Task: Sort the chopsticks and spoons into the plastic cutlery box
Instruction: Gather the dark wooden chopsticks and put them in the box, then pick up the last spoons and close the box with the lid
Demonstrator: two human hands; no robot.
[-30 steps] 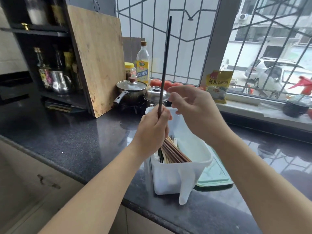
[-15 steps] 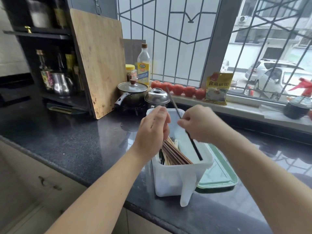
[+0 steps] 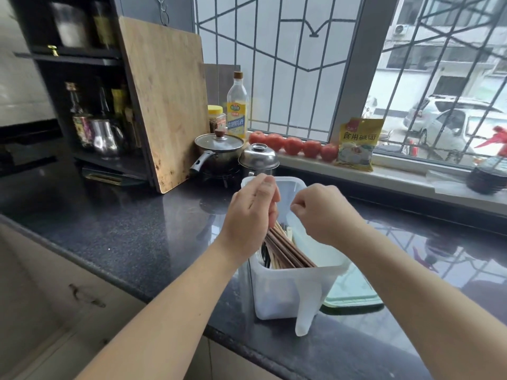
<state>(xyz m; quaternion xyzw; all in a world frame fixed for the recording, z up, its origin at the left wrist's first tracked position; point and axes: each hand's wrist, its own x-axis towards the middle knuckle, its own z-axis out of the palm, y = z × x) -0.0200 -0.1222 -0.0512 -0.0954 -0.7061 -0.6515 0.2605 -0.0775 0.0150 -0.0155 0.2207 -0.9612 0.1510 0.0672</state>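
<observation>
I read 食用碱面 on the yellow packet (image 3: 356, 144) at the window, while my left hand (image 3: 251, 215) grips the chopsticks (image 3: 288, 249) in the plastic box (image 3: 290, 289) on the bench (image 3: 123, 229), my right hand (image 3: 319, 212) curled empty just beside.

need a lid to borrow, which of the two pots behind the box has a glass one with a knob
The left pot, the one with the long black handle; its flat glass lid has a brown knob. The right pot has a domed steel lid.

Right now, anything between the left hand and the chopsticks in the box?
No. The left hand is already at the brown chopsticks in the white cutlery box; right hand hovers alongside, not between.
</observation>
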